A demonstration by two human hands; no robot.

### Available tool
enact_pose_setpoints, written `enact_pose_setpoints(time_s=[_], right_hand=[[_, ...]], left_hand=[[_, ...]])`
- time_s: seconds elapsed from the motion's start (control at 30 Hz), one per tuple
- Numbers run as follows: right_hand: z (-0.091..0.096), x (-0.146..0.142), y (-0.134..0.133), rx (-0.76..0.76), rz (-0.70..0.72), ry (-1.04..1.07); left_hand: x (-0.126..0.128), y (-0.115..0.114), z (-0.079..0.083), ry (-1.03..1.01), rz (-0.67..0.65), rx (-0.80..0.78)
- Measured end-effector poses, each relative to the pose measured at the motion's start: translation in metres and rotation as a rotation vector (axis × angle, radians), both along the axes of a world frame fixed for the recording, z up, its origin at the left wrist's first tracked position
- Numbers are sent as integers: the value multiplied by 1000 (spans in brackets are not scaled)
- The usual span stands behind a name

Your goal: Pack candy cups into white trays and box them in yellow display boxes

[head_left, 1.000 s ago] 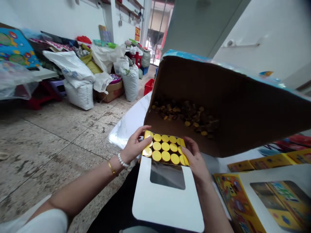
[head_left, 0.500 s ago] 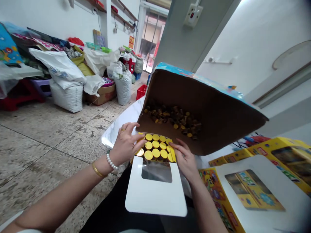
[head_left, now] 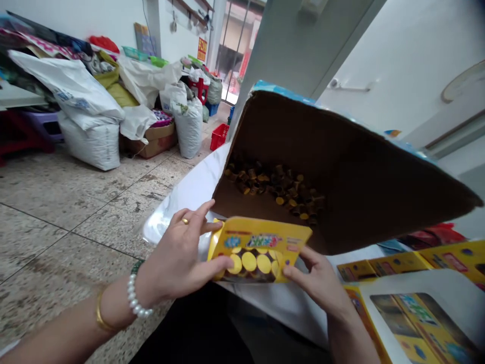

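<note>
Silvery table (head_left: 189, 194) under yellow box (head_left: 261, 237); white sacks (head_left: 91, 144) on grey floor (head_left: 56, 222)

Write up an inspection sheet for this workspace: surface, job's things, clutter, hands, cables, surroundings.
Surface: glossy white tabletop, carrying the carton.
Job's things: yellow window box, lid shut, with round yellow caps showing through its window. Cardboard carton lies tipped on its side, open toward the person, with small yellow-capped pots heaped inside.
Clutter: flat yellow boxes lie at the right.
Hands: left hand has its thumb on the window box's front and its fingers at the left end. Right hand grips the lower right corner.
Cables: one thin cord on the far wall, none near the hands.
Surroundings: speckled floor, white sacks, red crate.
</note>
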State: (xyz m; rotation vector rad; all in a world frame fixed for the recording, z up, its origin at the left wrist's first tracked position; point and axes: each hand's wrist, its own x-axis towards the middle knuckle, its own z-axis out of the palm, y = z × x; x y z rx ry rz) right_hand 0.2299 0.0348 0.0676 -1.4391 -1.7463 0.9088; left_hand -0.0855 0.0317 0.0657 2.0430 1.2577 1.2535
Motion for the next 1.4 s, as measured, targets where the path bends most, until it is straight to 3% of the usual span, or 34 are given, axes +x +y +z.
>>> enact_pose_setpoints(time_s=[0.1,0.23,0.3,0.37,0.47,0.57,0.67,0.73,0.8,0.9,0.97,1.03,1.17,1.4], right_hand=[[-14,-16,9,3,-144,207],[-28,-35,7,-201,-148,529],[-36,-40,3,-231,-205,660],[-43,-42,-1,-208,-276,742],[-48,-43,1,-257,-336,767],[-45,-43,11,-318,-332,720],[-39,-45,18,-258,-283,644],[-36,-44,18,-191,-255,565],[-35,-41,17,-192,-209,501],[-36,-34,18,-217,-119,461],[-35,-30,21,-115,-71,385],[-31,-27,25,26,-28,257],[-25,-23,27,109,13,101],[-29,-20,21,275,-39,54]], left_hand=[[18,17,-8,-147,143,-137],[32,28,-18,-543,-152,-654],[37,27,-22,-770,-257,-828],[41,27,-28,-899,-249,-829],[47,31,-37,-934,-171,-732],[50,36,-43,-940,-118,-729],[49,37,-39,-945,-112,-784],[46,35,-33,-896,-96,-755],[41,33,-23,-703,-70,-622],[30,30,-6,-126,-26,-268],[25,29,7,227,-9,-85],[23,29,18,430,-19,-29],[30,29,27,571,-43,-19],[38,24,10,429,18,58]])
